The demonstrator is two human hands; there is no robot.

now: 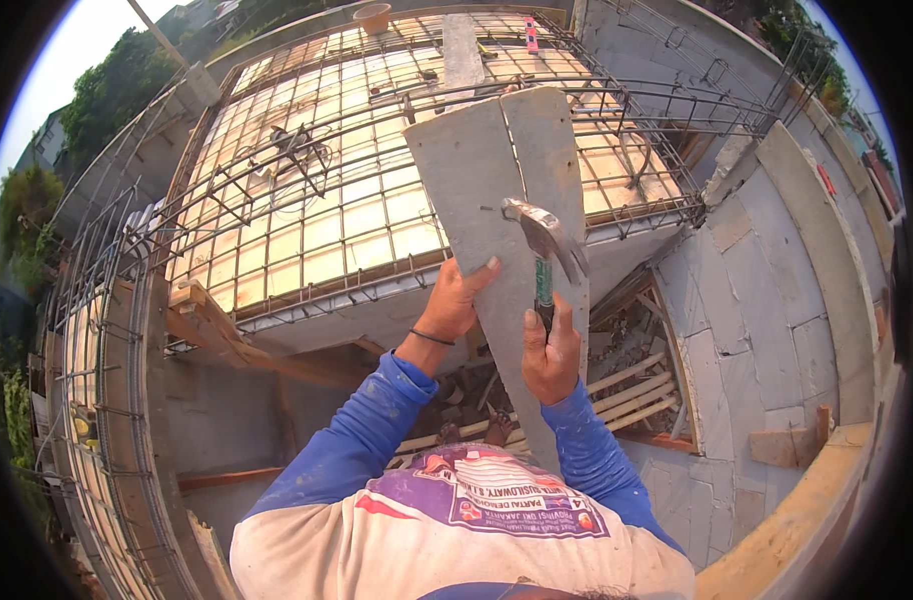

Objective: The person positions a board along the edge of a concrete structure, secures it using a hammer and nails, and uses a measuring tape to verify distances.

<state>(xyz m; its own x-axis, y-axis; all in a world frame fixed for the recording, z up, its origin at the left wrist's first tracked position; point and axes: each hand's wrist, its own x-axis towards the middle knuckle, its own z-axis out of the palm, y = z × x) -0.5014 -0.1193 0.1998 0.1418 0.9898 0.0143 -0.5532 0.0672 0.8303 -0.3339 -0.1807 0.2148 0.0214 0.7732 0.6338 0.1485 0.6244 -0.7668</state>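
A long grey board (457,180), split by a narrow gap near its far end, stands in front of me, its near part hidden behind my shirt. My left hand (455,300) grips the board's left edge, thumb on its face. My right hand (551,355) is closed round the dark grip of a claw hammer (543,280). The steel hammer head (530,222) is over the board, beside a small nail (491,208) that appears to stick out of the face.
A rebar grid (347,220) over plywood formwork spreads ahead, with a rebar cage (107,350) at left. Grey block walls (737,330) stand right. Below are my bare feet (497,428), bamboo poles (627,395), rubble and timber braces (217,330).
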